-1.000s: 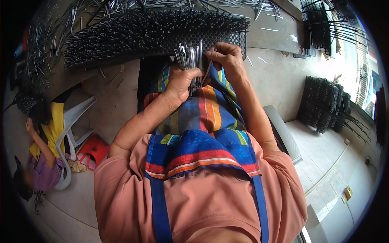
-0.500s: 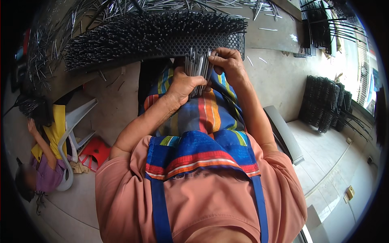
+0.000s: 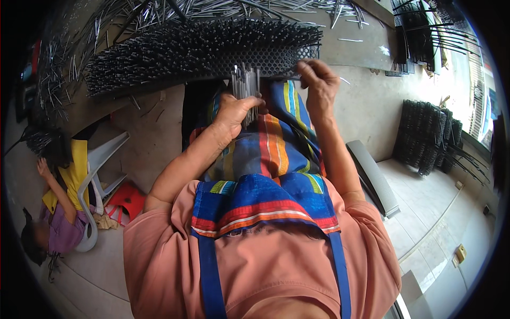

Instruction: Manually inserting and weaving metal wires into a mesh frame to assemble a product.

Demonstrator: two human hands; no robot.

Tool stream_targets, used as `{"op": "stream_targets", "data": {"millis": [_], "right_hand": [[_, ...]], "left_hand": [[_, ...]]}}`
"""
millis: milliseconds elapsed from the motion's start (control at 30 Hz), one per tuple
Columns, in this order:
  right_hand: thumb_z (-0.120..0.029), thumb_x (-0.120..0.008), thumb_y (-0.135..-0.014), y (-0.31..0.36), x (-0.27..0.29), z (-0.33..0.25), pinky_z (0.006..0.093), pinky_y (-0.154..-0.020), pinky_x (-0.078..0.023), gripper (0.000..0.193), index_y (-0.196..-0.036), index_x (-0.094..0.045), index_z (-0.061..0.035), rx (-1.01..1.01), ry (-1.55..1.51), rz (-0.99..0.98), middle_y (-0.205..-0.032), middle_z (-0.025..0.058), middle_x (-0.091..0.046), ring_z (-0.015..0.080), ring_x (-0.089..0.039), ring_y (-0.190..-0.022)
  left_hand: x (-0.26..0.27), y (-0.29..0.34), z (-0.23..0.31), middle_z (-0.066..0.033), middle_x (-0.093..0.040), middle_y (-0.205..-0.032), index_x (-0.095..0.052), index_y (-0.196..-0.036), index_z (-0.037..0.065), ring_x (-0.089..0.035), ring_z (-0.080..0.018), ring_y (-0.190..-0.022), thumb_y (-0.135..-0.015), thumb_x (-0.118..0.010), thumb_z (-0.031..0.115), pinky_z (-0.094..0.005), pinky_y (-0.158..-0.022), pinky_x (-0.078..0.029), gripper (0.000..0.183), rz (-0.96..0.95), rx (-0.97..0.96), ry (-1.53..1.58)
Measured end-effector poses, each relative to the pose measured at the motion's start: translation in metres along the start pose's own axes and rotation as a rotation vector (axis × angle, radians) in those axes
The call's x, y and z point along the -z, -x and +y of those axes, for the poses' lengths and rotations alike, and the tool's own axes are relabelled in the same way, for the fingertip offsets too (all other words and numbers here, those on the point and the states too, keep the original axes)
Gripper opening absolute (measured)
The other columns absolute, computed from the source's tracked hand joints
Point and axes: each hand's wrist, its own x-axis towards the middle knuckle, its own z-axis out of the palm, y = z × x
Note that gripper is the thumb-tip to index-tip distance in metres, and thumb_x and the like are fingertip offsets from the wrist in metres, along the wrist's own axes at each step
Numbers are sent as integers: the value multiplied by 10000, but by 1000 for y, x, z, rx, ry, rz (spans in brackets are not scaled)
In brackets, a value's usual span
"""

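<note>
The right hand [image 3: 320, 87] has drawn away rightward from the bundle of thin silvery rods [image 3: 245, 87] since the earlier frame, and the left hand [image 3: 232, 112] has shifted slightly left with that bundle; the left grip is wrapped round the rods, which stand roughly upright over the striped apron [image 3: 273, 143], just beside the near edge of the black perforated panel [image 3: 276, 59]; the right hand hangs just beside the panel's near right corner, fingers curled and thumb close to them, though I cannot tell whether that grip holds a rod; dark upright rods [image 3: 180, 45] crowd the panel from its left end along its far edge, while bare holes show toward its near right corner; loose rods [image 3: 297, 8] lie scattered beyond the far edge; black stacked racks [image 3: 422, 135] stand well apart to the right; another person [image 3: 66, 231] sits at the left.
</note>
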Motion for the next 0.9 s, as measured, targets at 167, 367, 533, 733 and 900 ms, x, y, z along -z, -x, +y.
{"op": "stream_targets", "data": {"millis": [167,367,533,733,900], "right_hand": [[17,-689,-830,-35,-10,-4,200,-557,-404,56,-884,-703,18,441,126,83,-739,3,-627,59,-519,-619],[57,-713,-759,-42,-16,7,218,-633,-464,108,-860,-709,17,636,377,2,-789,52,-658,89,-589,-714],[21,-728,-752,-48,-30,0,235,-614,-473,116,-863,-720,-7,587,662,18,-765,63,-674,108,-611,-663],[-68,-738,-755,-57,-31,5,273,-585,-479,104,-855,-732,-37,653,681,19,-734,59,-669,140,-630,-616],[-102,-733,-786,-52,-31,-4,283,-566,-472,96,-846,-725,-28,710,816,-14,-694,53,-658,90,-615,-628]], "left_hand": [[-4,13,7,-126,-689,-842,-652,-957,-15,-696,-233,-723,-739,-650,-125,-347,-657,-604,244,-154,109,123],[-1,9,4,-159,-698,-868,-651,-978,-31,-700,-241,-730,-745,-624,-121,-346,-650,-601,251,-96,120,111],[-5,2,5,-156,-691,-809,-642,-954,-56,-696,-248,-664,-721,-616,-137,-325,-603,-589,249,-82,60,83],[-5,-1,5,-154,-693,-815,-644,-961,-65,-693,-249,-662,-701,-614,-146,-339,-609,-591,274,-54,86,92],[-3,-3,5,-162,-692,-844,-640,-986,-67,-693,-258,-697,-699,-598,-161,-359,-616,-597,305,-70,125,192]]}}
